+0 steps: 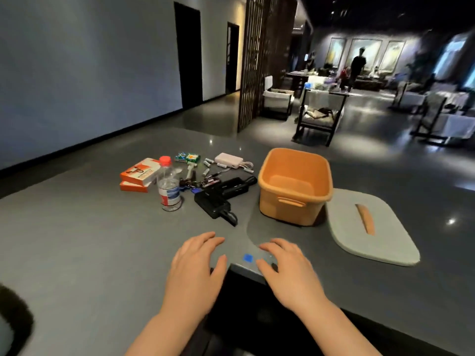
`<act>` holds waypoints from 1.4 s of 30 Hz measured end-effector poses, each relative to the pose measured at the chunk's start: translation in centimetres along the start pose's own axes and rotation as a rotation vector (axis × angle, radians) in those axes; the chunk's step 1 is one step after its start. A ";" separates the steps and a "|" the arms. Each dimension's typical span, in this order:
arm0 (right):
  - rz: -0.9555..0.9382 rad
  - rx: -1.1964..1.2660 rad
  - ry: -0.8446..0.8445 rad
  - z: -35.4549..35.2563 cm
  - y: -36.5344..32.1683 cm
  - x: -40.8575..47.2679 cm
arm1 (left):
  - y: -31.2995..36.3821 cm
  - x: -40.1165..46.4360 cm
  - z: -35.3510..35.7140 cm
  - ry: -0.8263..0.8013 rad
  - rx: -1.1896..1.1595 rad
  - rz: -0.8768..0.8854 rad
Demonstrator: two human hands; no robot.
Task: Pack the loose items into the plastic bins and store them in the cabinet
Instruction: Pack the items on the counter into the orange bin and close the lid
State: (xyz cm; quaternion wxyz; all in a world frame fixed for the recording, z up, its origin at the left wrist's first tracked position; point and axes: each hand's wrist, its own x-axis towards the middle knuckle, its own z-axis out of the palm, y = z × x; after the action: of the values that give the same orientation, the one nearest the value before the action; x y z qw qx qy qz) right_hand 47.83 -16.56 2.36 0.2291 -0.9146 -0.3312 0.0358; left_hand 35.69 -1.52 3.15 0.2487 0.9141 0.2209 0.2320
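On the table stood one orange bin, its grey lid beside it; one bottle, two boxes, loose items left. Left hand and right hand lay flat, empty.

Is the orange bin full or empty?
Empty. The orange bin shows its bare bottom, and its grey lid lies off, flat on the table beside it.

- We see a matt orange plastic bin, frame centre-right.
- Our grey countertop looks smooth, faintly glossy.
- The water bottle, centre-left, is clear glossy plastic.
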 end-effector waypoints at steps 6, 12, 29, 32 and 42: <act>0.032 -0.019 0.072 -4.5 8.8 3.1 | 6.2 5.0 6.4 -0.016 -0.049 0.047; -0.042 -0.057 0.231 -7.3 12.9 8.2 | 10.0 9.5 10.8 0.004 -0.110 0.051; 0.178 -0.250 0.154 -6.6 12.7 15.3 | 6.7 18.6 15.0 -0.143 -0.132 0.229; 0.177 -0.242 0.168 -6.4 11.3 15.7 | 5.7 18.4 14.8 -0.142 -0.239 0.251; -0.466 -0.010 0.023 -2.2 1.1 21.5 | -5.3 21.1 12.3 0.057 -0.059 -0.255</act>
State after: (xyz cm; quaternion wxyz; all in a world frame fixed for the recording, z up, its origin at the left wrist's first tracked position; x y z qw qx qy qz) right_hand 65.68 -4.75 5.68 0.2304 -0.8151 -0.5308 -0.0302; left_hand 57.53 9.20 -2.64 0.2967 0.8639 0.3351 0.2310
